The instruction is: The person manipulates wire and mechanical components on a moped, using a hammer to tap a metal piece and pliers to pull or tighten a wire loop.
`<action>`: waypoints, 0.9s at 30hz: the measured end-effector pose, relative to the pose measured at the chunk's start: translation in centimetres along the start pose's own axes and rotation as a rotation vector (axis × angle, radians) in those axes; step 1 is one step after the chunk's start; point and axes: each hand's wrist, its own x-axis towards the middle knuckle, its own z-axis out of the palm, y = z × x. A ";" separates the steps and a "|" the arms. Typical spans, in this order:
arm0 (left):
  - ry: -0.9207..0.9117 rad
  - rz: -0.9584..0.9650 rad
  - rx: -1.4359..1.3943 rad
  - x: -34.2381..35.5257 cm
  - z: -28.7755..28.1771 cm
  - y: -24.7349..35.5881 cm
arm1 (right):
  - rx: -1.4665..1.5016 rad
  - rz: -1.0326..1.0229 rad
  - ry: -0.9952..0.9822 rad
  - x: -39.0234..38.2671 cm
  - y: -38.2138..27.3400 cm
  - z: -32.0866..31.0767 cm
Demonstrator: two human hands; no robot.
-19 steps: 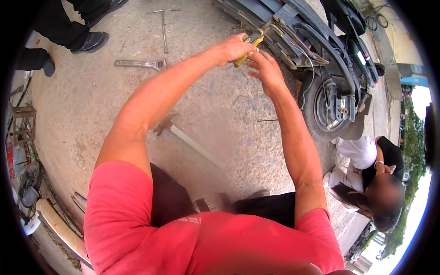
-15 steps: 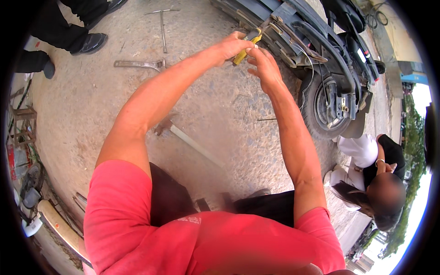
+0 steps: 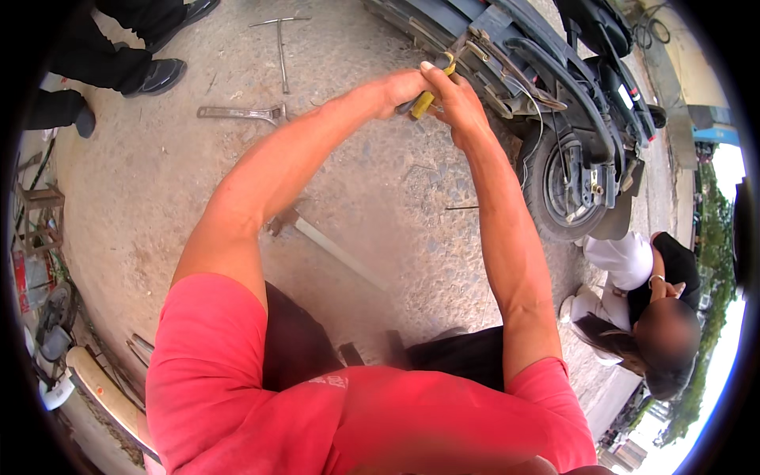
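Note:
Both my hands are raised at the upper middle, beside the underside of a scooter (image 3: 522, 75). They close round a yellow-and-dark-handled tool (image 3: 422, 104) that looks like pliers. My left hand (image 3: 398, 89) grips it from the left, the fingertips partly hidden. My right hand (image 3: 457, 103) lies over it from the right, with the thumb side across my left fingers. A bit of yellow shows above the hands, close to a metal part of the scooter; whether they touch, I cannot tell.
On the ground lie an adjustable wrench (image 3: 237, 112), a T-handle wrench (image 3: 282, 55) and a hammer (image 3: 336, 247) with a pale handle. The scooter's wheel (image 3: 564, 186) is right of my forearm. A person (image 3: 633, 277) crouches at right; dark shoes (image 3: 162, 77) stand upper left.
My hands have drawn closer together on the tool and shifted slightly down. My right thumb side now covers more of the tool and my left fingers.

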 end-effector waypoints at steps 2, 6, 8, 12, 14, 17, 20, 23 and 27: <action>0.008 0.033 -0.003 -0.6 0.9 0.4 | 0.013 0.062 0.003 0.9 0.2 -0.1; 0.075 0.062 -0.016 -2.4 2.6 1.9 | -0.007 0.150 0.033 2.0 1.0 0.2; 0.140 0.076 0.019 -2.0 2.7 1.5 | 0.047 0.112 0.076 2.1 1.3 0.6; 0.148 0.129 0.086 0.2 2.6 -0.5 | 0.160 0.032 0.083 3.4 3.4 -0.2; 0.159 0.129 0.143 0.8 2.2 -0.8 | 0.172 0.024 0.069 4.0 4.0 -0.1; 0.167 0.125 0.183 0.6 2.2 -0.6 | 0.205 0.030 0.066 3.9 3.7 -0.1; 0.155 0.038 0.125 -1.7 2.9 1.2 | 0.155 0.036 0.176 3.3 3.3 0.9; 0.081 -0.019 0.099 -3.0 2.6 2.6 | 0.164 0.016 0.108 3.4 3.5 0.5; -0.010 -0.043 0.030 -2.6 2.1 1.9 | 0.125 0.061 -0.011 1.8 1.8 0.2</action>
